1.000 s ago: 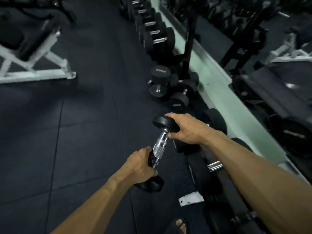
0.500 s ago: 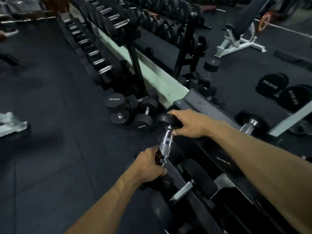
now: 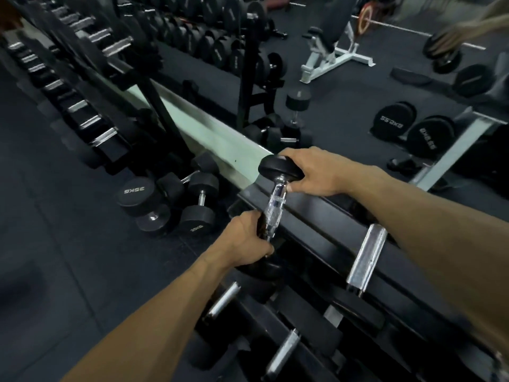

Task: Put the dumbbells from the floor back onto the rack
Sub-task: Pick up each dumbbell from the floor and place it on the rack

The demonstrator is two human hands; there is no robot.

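A small dumbbell with black round heads and a knurled chrome handle is held tilted over the top shelf of the black rack. My right hand grips its upper head. My left hand is closed around the lower end of the handle, and it hides most of the lower head. Several dumbbells lie on the floor to the left, among them one marked 35KG and a smaller one.
Dumbbells with chrome handles sit on the rack tiers below my arms. A second long rack runs away at upper left. A mirror behind the rack reflects a white bench and more weights. Dark rubber floor lies at left.
The view has swung right and closer to the rack. Both hands have carried the dumbbell from above the floor to over the rack's top shelf.
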